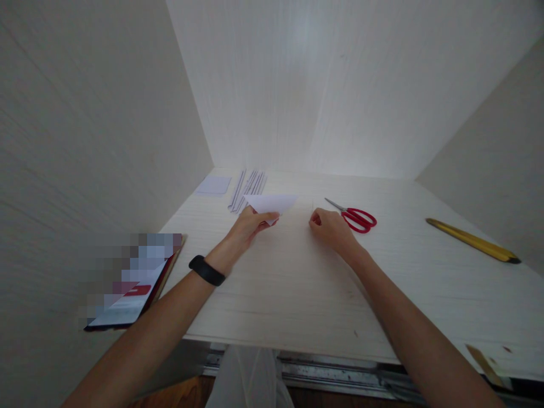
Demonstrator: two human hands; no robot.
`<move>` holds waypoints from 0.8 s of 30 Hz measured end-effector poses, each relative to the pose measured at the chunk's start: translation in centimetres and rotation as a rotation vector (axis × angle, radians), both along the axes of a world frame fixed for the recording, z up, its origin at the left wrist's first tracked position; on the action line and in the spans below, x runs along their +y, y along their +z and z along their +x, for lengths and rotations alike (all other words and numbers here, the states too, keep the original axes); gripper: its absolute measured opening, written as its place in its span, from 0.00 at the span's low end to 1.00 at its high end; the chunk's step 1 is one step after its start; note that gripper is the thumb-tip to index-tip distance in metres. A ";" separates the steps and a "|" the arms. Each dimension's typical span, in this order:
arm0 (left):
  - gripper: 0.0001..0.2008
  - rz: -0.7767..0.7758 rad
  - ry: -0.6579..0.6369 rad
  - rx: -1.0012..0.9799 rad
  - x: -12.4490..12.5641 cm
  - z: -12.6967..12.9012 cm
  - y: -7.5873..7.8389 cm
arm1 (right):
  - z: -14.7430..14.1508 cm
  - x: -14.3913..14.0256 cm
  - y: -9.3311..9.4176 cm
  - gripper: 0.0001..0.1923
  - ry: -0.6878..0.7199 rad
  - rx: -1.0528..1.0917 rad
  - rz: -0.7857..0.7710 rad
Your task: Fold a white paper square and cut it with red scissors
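My left hand [250, 225], with a black band on its wrist, pinches a folded white paper triangle [272, 203] and holds it just above the white tabletop [297, 283]. My right hand [329, 225] rests on the table to the right of the paper, its fingers curled shut with nothing visible in them. Red-handled scissors [355, 217] lie just right of that hand.
Several thin paper strips [249, 187] and a small white paper square [213, 185] lie at the back left. A yellow ruler [471, 240] lies at the right. A tablet [131, 286] leans at the left wall. White walls enclose the table on three sides.
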State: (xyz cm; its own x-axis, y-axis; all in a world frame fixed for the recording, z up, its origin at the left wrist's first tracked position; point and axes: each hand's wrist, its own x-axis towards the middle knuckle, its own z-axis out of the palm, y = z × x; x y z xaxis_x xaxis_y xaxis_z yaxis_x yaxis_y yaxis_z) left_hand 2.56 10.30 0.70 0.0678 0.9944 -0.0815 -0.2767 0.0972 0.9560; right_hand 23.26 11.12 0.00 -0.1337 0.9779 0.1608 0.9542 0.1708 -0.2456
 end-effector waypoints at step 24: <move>0.18 0.236 -0.185 0.320 1.0 -0.3 -0.7 | -1.1 0.5 0.0 0.09 0.234 0.939 -0.089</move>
State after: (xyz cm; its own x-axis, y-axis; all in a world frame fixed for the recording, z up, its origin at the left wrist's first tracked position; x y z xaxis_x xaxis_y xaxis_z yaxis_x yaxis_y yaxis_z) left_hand 2.24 11.28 -0.05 0.2551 0.9617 0.1008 0.0389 -0.1144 0.9927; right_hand 22.15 11.59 0.02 -0.1809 0.9567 0.2279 0.3076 0.2751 -0.9109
